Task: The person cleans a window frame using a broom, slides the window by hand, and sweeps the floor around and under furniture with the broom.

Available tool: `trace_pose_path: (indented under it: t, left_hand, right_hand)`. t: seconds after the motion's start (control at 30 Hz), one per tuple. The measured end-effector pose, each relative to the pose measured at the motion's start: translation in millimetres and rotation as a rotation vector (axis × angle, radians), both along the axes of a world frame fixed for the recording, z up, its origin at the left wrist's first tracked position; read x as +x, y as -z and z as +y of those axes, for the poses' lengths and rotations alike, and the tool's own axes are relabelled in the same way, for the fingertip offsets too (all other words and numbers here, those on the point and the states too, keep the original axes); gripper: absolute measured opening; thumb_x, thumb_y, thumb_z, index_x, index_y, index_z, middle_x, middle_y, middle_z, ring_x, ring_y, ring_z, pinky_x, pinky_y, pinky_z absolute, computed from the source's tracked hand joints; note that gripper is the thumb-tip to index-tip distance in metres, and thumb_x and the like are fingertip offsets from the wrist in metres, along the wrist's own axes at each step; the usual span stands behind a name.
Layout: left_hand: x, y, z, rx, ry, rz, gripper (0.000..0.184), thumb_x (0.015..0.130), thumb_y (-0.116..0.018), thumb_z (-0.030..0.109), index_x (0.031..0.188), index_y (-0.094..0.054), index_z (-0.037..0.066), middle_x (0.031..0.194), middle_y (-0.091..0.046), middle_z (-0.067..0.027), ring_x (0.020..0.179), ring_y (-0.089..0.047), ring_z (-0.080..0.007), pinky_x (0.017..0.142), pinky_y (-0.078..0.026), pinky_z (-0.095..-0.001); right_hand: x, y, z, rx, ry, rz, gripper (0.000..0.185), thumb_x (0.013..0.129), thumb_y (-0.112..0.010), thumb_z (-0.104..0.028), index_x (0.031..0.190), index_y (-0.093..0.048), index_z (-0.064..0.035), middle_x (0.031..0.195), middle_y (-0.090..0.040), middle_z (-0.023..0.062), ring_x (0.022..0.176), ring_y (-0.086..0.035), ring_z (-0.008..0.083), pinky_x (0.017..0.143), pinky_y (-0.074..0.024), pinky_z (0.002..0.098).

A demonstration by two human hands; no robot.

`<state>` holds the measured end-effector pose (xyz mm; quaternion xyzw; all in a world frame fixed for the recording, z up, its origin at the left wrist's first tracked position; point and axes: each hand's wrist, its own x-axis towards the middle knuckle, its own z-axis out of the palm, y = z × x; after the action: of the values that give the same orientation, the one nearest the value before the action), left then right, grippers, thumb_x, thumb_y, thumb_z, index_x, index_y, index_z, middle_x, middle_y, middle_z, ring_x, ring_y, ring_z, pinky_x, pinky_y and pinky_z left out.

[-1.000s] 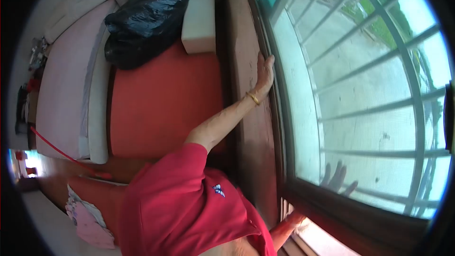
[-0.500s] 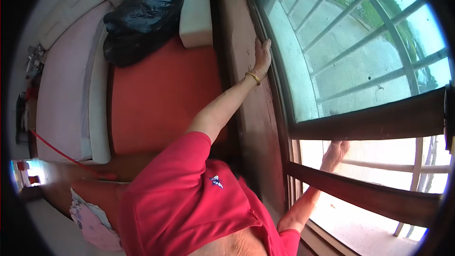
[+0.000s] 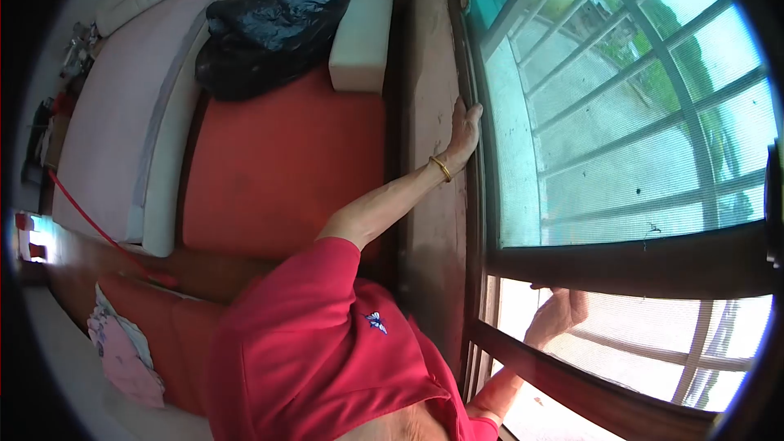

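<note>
My left hand (image 3: 461, 139), with a gold bangle at its wrist, rests on the ledge (image 3: 437, 86) beside the brown window frame (image 3: 480, 196). Its fingers are stretched out along the frame and hold nothing. My right hand (image 3: 559, 317) reaches through the gap between the dark sash edge (image 3: 637, 265) and the lower brown bar (image 3: 588, 384). The fingers look bent together close under the sash edge. A small dark bit shows by them, but I cannot make out what it is. The bar covers part of my right forearm.
Behind the teal-tinted glass stand metal window bars (image 3: 694, 118). To the left, a black plastic bag (image 3: 278, 28) lies on a sofa with a red seat (image 3: 286, 171) and a pale armrest (image 3: 363, 28). A red hose-like strip (image 3: 90, 216) and a pink cloth (image 3: 131, 359) are farther left.
My view has shifted. Both hands sit lower in view, and the gap around my right hand looks wider. My left hand is still on the ledge by the frame.
</note>
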<state>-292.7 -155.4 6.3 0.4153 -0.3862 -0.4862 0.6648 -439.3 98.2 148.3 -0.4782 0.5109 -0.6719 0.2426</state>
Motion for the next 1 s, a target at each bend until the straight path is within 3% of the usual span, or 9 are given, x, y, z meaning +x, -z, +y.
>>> trace_pose_path:
  t: [0.1, 0.23, 0.37, 0.53, 0.6, 0.77, 0.8, 0.87, 1.0]
  left_hand:
    - [-2, 1, 3, -0.001, -0.016, 0.016, 0.056, 0.087, -0.042, 0.033, 0.122, -0.032, -0.01, 0.118, -0.042, -0.0242, 0.111, -0.041, -0.0299, 0.096, -0.03, -0.0366]
    - [-11, 23, -16, -0.015, -0.12, 0.014, 0.06, 0.085, -0.043, 0.033, 0.125, -0.03, -0.01, 0.123, -0.041, -0.0261, 0.116, -0.04, -0.0327, 0.098, -0.03, -0.0376]
    - [-3, 10, -5, -0.063, -0.027, 0.044, 0.064, 0.084, -0.044, 0.033, 0.13, -0.026, -0.008, 0.129, -0.037, -0.0261, 0.122, -0.035, -0.0342, 0.101, -0.027, -0.037]
    - [-4, 12, -6, -0.045, -0.129, 0.01, 0.058, 0.084, -0.044, 0.03, 0.127, -0.031, -0.006, 0.125, -0.042, -0.0239, 0.118, -0.039, -0.0326, 0.098, -0.03, -0.037]
    - [1, 3, 2, -0.076, -0.038, 0.011, 0.051, 0.088, -0.04, 0.028, 0.129, -0.03, 0.0, 0.121, -0.041, -0.0132, 0.114, -0.037, -0.0219, 0.099, -0.027, -0.0321]
    - [-4, 8, -2, -0.045, -0.102, 0.018, 0.04, 0.087, -0.041, 0.024, 0.119, -0.038, 0.0, 0.104, -0.045, -0.0091, 0.098, -0.041, -0.0177, 0.09, -0.032, -0.0308]
    - [-4, 10, -2, -0.04, -0.103, 0.019, 0.04, 0.087, -0.041, 0.024, 0.119, -0.038, 0.0, 0.104, -0.045, -0.0091, 0.098, -0.041, -0.0177, 0.09, -0.032, -0.0308]
    - [-4, 13, -3, -0.064, -0.077, 0.036, 0.053, 0.086, -0.045, 0.026, 0.129, -0.03, -0.002, 0.126, -0.041, -0.0227, 0.119, -0.038, -0.0319, 0.1, -0.028, -0.037]
    - [-3, 10, 2, 0.003, -0.041, 0.049, 0.053, 0.086, -0.044, 0.026, 0.129, -0.03, -0.003, 0.128, -0.039, -0.0231, 0.121, -0.035, -0.0319, 0.101, -0.026, -0.037]
  right_hand:
    - [4, -3, -16, -0.038, -0.087, 0.034, 0.015, 0.076, -0.051, 0.004, 0.09, -0.055, 0.0035, 0.073, -0.056, 0.0088, 0.056, -0.054, 0.0152, 0.043, -0.0491, 0.0243]
    - [9, -6, -42, -0.055, -0.205, 0.056, 0.017, 0.08, -0.054, 0.0, 0.097, -0.052, 0.0012, 0.083, -0.055, 0.0086, 0.065, -0.057, 0.014, 0.047, -0.051, 0.0221]
    - [23, -21, -62, 0.007, -0.217, 0.056, 0.012, 0.081, -0.056, -0.004, 0.091, -0.052, 0.0011, 0.08, -0.053, 0.0072, 0.063, -0.056, 0.0129, 0.046, -0.0512, 0.0221]
    - [31, -26, -90, 0.006, -0.285, 0.158, 0.011, 0.082, -0.057, -0.009, 0.087, -0.05, -0.0005, 0.08, -0.052, 0.0063, 0.065, -0.056, 0.0122, 0.049, -0.0513, 0.023]
    - [37, -27, -102, 0.02, -0.311, 0.125, 0.013, 0.084, -0.056, -0.011, 0.086, -0.05, -0.0004, 0.08, -0.052, 0.006, 0.066, -0.055, 0.0124, 0.052, -0.0511, 0.0233]
    - [39, -27, -132, 0.032, -0.392, 0.12, 0.012, 0.084, -0.057, -0.011, 0.085, -0.049, -0.0021, 0.08, -0.051, 0.0055, 0.069, -0.054, 0.0124, 0.056, -0.0504, 0.0245]
    - [39, -26, -138, 0.037, -0.394, 0.12, 0.012, 0.084, -0.057, -0.011, 0.085, -0.049, -0.0021, 0.08, -0.051, 0.0055, 0.069, -0.054, 0.0124, 0.056, -0.0504, 0.0245]
    - [41, -25, -149, 0.049, -0.41, 0.039, 0.012, 0.083, -0.057, -0.009, 0.081, -0.048, -0.0029, 0.079, -0.05, 0.0051, 0.069, -0.054, 0.0124, 0.055, -0.0503, 0.0246]
    - [42, -22, -163, 0.008, -0.413, 0.129, 0.013, 0.083, -0.058, -0.008, 0.08, -0.046, -0.003, 0.078, -0.049, 0.0044, 0.068, -0.055, 0.0128, 0.053, -0.0518, 0.0238]
